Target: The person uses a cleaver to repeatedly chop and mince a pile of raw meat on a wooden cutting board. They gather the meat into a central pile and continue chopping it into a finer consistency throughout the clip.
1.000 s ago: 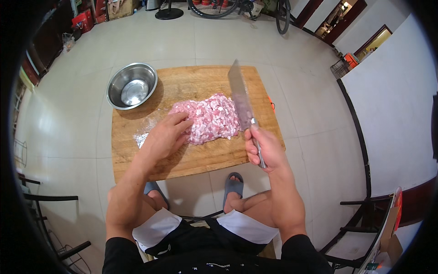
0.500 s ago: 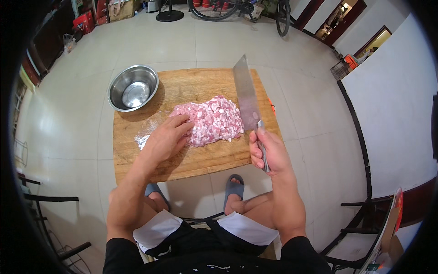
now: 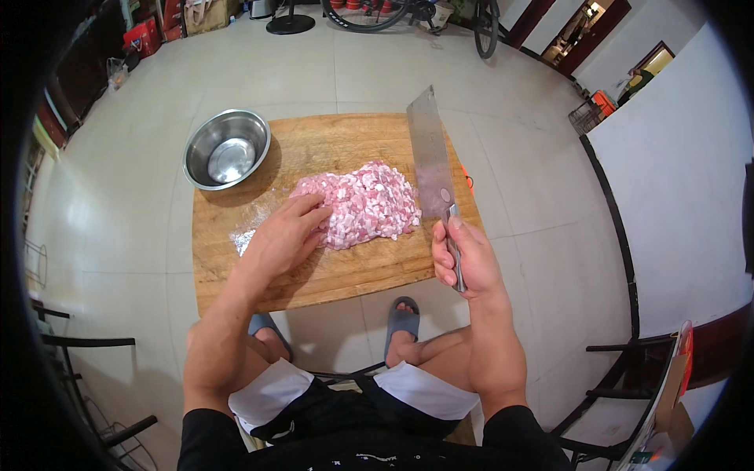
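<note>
A heap of chopped pink and white meat point(image 3: 367, 206) lies on a wooden cutting board point(image 3: 345, 286). My left hand point(image 3: 289, 229) rests against the heap's left side, its fingers apart and slightly bent, their tips on the meat. To the right of the heap, a cleaver point(image 3: 430, 157) points away from me, its broad blade close to the board's right edge. My right hand point(image 3: 466, 257) is closed around its metal handle. Whether the blade's edge touches the board I cannot tell.
A steel bowl point(image 3: 228, 149) stands on the board's far left corner. Some whitish scraps point(image 3: 243, 240) lie left of my left hand. Black metal chair frames point(image 3: 90, 341) flank me, and a bicycle point(image 3: 369, 14) stands at the far end of the tiled floor.
The cleaver has shifted slightly right and away from the meat, and its blade has turned a little. My left hand stays on the meat.
</note>
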Available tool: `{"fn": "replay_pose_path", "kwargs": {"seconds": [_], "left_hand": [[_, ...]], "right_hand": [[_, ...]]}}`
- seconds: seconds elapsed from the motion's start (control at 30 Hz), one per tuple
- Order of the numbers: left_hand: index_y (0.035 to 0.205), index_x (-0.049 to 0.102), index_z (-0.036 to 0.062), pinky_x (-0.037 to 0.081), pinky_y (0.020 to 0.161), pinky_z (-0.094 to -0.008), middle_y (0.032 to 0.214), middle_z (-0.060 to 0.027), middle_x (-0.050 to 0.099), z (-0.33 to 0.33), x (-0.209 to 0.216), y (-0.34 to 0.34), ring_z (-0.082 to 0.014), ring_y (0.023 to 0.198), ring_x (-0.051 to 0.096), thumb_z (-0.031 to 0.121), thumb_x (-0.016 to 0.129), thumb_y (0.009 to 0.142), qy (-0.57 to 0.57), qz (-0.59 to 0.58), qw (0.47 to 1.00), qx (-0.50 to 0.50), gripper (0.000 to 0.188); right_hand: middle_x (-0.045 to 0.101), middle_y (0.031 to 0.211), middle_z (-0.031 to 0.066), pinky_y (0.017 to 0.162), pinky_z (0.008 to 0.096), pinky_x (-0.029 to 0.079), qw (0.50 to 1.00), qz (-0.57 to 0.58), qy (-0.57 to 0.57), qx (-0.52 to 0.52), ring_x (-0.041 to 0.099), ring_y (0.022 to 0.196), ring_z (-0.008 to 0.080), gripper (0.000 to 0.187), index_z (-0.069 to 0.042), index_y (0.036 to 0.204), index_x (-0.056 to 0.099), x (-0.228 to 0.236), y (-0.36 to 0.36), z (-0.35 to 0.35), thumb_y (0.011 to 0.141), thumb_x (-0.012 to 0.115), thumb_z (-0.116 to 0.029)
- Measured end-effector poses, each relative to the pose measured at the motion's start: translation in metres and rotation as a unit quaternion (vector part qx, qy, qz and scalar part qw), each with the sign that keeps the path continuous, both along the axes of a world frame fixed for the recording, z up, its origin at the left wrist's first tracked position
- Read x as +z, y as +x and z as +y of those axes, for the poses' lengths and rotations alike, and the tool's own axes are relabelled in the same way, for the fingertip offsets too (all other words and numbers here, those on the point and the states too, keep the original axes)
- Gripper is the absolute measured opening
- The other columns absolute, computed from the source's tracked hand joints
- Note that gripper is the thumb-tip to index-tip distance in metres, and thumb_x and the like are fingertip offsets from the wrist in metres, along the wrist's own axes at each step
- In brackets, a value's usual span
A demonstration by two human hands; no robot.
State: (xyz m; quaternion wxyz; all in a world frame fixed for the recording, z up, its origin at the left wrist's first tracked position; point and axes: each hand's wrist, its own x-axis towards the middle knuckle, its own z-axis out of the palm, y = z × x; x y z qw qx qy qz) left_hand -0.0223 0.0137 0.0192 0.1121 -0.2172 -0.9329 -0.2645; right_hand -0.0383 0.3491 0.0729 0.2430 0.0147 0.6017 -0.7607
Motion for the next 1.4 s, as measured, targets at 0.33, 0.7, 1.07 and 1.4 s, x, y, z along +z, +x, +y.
{"fn": "replay_pose_path", "kwargs": {"seconds": [0.33,0.7,1.07,1.4], "left_hand": [[0.135,0.069,0.0071,0.054,0.11,-0.0446,0.143,-0.0153,0.064,0.0,0.001,0.002,-0.0367,0.132,0.061,0.009,0.077,0.091,0.0,0.0,1.0,0.003,0.044],[0.134,0.07,0.0068,0.054,0.11,-0.0444,0.142,-0.0157,0.065,0.0,-0.002,0.0,-0.0365,0.131,0.062,0.01,0.077,0.092,0.01,0.006,1.0,0.001,0.043],[0.136,0.07,0.0073,0.054,0.11,-0.0442,0.144,-0.0154,0.064,-0.001,-0.005,-0.002,-0.0361,0.133,0.062,0.01,0.076,0.093,0.004,0.0,1.0,0.002,0.043],[0.135,0.07,0.0078,0.054,0.109,-0.0442,0.142,-0.0147,0.065,0.0,0.0,0.0,-0.0359,0.131,0.062,0.009,0.076,0.092,0.01,0.002,1.0,0.0,0.043]], "right_hand": [[0.051,0.065,-0.0007,0.041,0.0257,0.036,0.999,-0.042,0.014,-0.001,0.044,0.043,0.0101,0.039,-0.007,0.104,0.057,-0.006,-0.005,-0.003,0.115,0.052,-0.044],[0.051,0.063,-0.0008,0.04,0.0281,0.037,0.992,-0.122,0.045,0.002,0.043,0.041,0.0103,0.037,-0.008,0.105,0.059,-0.009,-0.009,-0.013,0.117,0.05,-0.042],[0.05,0.065,-0.0002,0.041,0.026,0.036,0.993,-0.121,0.014,-0.002,0.043,0.043,0.0099,0.04,-0.007,0.103,0.057,-0.032,-0.001,-0.005,0.116,0.05,-0.044],[0.049,0.064,-0.0002,0.04,0.0285,0.037,0.998,-0.061,0.021,-0.009,0.043,0.043,0.0104,0.039,-0.007,0.104,0.057,-0.013,0.001,-0.001,0.116,0.051,-0.043]]}}
